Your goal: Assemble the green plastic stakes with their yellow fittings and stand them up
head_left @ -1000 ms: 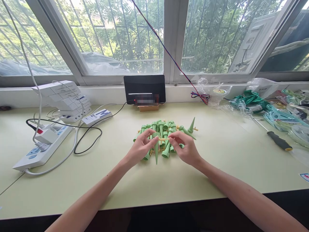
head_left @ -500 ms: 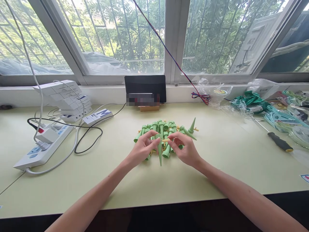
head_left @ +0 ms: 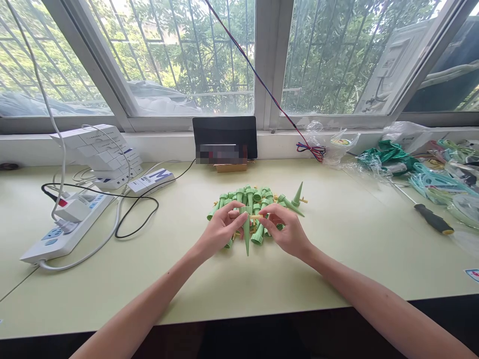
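Reaching in from the lower left and lower right of the frame, with forearms slanting inward over the pale green desk [head_left: 209, 294] to meet at the middle. With the left hand [head_left: 220, 227], just left of centre, pinching a green spike [head_left: 246, 237] by its wide end: thumb on the near side, forefinger up by the rim, fingers clamped on the plastic. Holding that spike at the centre of the frame, nearly upright, with the narrow point down.

With the right hand [head_left: 290, 229], just right of centre, gripping a yellow stem [head_left: 256, 217] between thumb and forefinger, fingers clamped on its outer end and the rest curled toward the palm. Pointing that stem roughly level at the spike's side (hard to tell how firmly joined). Facing each other across the stem with both sets of fingertips, wrists slightly bent.

Behind and below the hands, in a loose heap, more green spikes [head_left: 257, 238]; to the right of these, standing point up, a lone spike [head_left: 298, 194].

Left of centre, reading a large blue "M" on a white box [head_left: 151, 180], with smaller print too small to make out. At upper left, on stacked white boxes [head_left: 103, 154], only tiny illegible lettering. At the right edge, on a sticker [head_left: 473, 274], a blue border around red.
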`<control>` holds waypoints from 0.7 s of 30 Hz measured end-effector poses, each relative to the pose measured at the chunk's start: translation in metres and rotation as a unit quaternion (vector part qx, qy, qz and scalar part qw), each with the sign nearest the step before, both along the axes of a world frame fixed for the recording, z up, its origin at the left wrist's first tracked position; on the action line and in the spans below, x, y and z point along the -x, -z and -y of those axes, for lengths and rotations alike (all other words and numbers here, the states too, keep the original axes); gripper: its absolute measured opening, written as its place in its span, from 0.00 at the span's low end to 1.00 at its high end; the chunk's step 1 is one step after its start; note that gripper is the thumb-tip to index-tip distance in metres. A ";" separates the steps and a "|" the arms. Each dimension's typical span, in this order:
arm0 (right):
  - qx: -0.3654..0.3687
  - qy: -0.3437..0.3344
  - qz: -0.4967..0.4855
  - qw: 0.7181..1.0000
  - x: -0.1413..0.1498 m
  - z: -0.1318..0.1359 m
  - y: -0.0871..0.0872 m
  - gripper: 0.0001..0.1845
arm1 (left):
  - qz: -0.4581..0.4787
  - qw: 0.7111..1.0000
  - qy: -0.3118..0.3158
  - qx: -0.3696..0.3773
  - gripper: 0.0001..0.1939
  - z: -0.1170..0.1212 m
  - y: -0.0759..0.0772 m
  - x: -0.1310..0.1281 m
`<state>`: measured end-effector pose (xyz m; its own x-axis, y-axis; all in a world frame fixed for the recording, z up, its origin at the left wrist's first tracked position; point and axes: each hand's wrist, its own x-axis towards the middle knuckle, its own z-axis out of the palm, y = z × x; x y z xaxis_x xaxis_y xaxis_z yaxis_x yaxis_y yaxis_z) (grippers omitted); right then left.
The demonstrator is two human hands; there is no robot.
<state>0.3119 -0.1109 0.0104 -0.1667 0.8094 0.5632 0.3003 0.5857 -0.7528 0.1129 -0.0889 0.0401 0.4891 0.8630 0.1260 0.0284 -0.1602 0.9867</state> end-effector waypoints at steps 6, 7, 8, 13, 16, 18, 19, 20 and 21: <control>0.002 0.006 -0.001 1.000 -0.001 -0.001 0.002 0.07 | -0.007 1.000 -0.013 -0.002 0.14 0.000 -0.002 0.000; 0.002 0.007 -0.001 1.000 -0.001 -0.001 0.003 0.07 | -0.005 1.000 -0.014 -0.001 0.14 0.001 -0.002 0.000; 0.003 0.009 -0.001 1.000 0.000 -0.001 0.003 0.07 | -0.002 1.000 -0.014 0.001 0.15 0.001 -0.003 0.000; 0.004 0.018 -0.006 1.000 0.000 -0.001 0.002 0.07 | 0.011 1.000 0.001 0.012 0.16 0.002 -0.003 -0.001; 0.003 0.023 -0.010 1.000 0.000 -0.001 0.002 0.07 | 0.001 1.000 0.003 0.012 0.15 0.001 -0.002 0.000; 0.004 0.026 -0.009 1.000 0.000 -0.001 0.003 0.08 | -0.003 1.000 0.003 0.011 0.15 0.001 -0.001 0.001; 0.005 0.027 -0.008 1.000 0.000 -0.001 0.003 0.08 | -0.003 1.000 0.003 0.011 0.15 0.000 0.000 0.001; 0.007 0.028 -0.008 1.000 0.000 -0.001 0.003 0.08 | -0.002 1.000 0.004 0.012 0.15 0.000 0.000 0.001; 0.009 0.027 -0.008 1.000 0.000 -0.001 0.004 0.08 | 0.000 1.000 0.005 0.014 0.15 0.000 0.000 0.001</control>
